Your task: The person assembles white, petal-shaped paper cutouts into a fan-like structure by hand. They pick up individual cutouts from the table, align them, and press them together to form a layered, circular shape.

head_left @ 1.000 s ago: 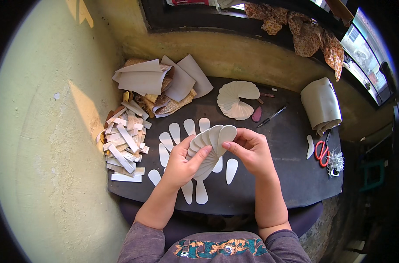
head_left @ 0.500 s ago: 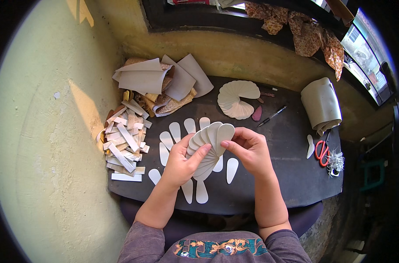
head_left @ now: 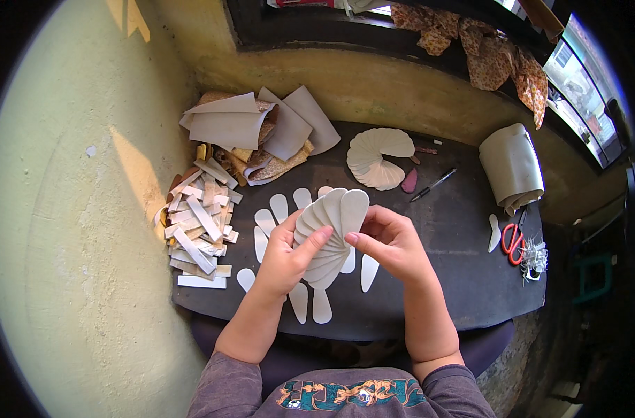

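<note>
A fan of overlapping white teardrop-shaped pieces (head_left: 329, 221) is held up over the table between my two hands. My left hand (head_left: 292, 258) grips its left side, thumb lying across the front and fingers behind. On the right edge, my right hand (head_left: 389, 241) pinches the outermost piece near its narrow end. Below and around the fan, several loose pieces of the same shape (head_left: 322, 306) lie spread on the dark table (head_left: 443, 279). Farther back rests another fanned ring of such pieces (head_left: 370, 159), curled almost into a circle.
At the left stands a heap of pale rectangular strips (head_left: 204, 217), with folded sheets (head_left: 223, 129) behind it. A pen (head_left: 433, 184) and a pink flat piece (head_left: 409, 181) lie by the ring. Toward the right are a rolled sheet (head_left: 509, 167), red-handled scissors (head_left: 513, 245) and shredded scraps (head_left: 534, 258).
Both hands have shifted slightly with the fan, its top edge moving left and up. The outermost piece has swung closer to the others. Things on the table have stayed put.
</note>
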`<control>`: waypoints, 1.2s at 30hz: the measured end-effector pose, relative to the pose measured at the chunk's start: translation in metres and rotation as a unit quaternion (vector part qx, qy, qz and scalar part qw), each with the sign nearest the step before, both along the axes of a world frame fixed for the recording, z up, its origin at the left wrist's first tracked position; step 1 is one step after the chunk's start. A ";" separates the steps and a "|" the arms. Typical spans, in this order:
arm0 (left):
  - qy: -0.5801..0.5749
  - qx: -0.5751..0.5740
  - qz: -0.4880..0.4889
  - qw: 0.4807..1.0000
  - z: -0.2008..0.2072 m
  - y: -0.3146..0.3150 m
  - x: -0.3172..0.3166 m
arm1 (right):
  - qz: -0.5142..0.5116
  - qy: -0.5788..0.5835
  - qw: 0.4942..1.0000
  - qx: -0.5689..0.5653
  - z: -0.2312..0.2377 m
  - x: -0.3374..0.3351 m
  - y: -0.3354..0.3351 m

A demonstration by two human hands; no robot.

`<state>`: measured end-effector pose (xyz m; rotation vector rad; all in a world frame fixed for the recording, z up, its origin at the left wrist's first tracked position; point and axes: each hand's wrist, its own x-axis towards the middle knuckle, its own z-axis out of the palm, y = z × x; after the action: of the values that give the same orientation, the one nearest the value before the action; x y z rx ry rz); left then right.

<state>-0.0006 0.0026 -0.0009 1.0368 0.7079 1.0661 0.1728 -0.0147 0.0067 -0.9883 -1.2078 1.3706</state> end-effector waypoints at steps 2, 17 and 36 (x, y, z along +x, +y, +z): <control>-0.016 -0.015 0.001 1.000 -0.001 0.001 -0.001 | 0.020 -0.026 0.999 -0.016 -0.005 0.001 0.001; -0.037 -0.042 -0.003 0.998 -0.006 0.004 -0.002 | -0.027 -0.193 0.980 0.044 -0.004 -0.012 -0.001; -0.041 -0.038 0.002 0.998 -0.011 0.004 -0.002 | -0.014 -0.230 0.973 0.016 -0.002 -0.011 -0.002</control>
<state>-0.0026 0.0068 -0.0119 0.9222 0.6786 1.0712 0.1618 -0.0165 0.0051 -1.3420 -1.5430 1.1266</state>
